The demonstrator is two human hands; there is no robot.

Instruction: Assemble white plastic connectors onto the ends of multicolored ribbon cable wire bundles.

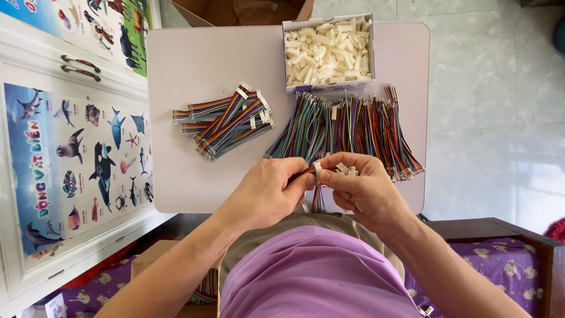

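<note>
Both hands meet over the near edge of the pale, smooth bench (194, 65). The left hand (268, 191) has its fingers (297, 171) pinched on a thin ribbon cable (318, 200) of many-coloured wires; its upper end sits between the two hands, and the loose length hangs down toward the person's lap, so its long axis runs roughly near-to-far, tilting up at the grip. The right hand (365, 191) curls its fingers (353, 160) around a few small white plastic connectors (344, 169) — blocky, hard-edged pieces — with one held right at the cable's end, touching it.

Just beyond the hands lies a wide fan of loose cables (353, 126), their bright strands spreading toward the person and their tips pointing away. To the left, well apart from the fan, rests a pile of finished cables (226, 121) with white ends, lying diagonally. At the far edge stands an open cardboard box (328, 54) heaped with white connector housings — matte and rectangular. A glossy sea-animal poster (76, 165) covers a white cabinet door on the left.
</note>
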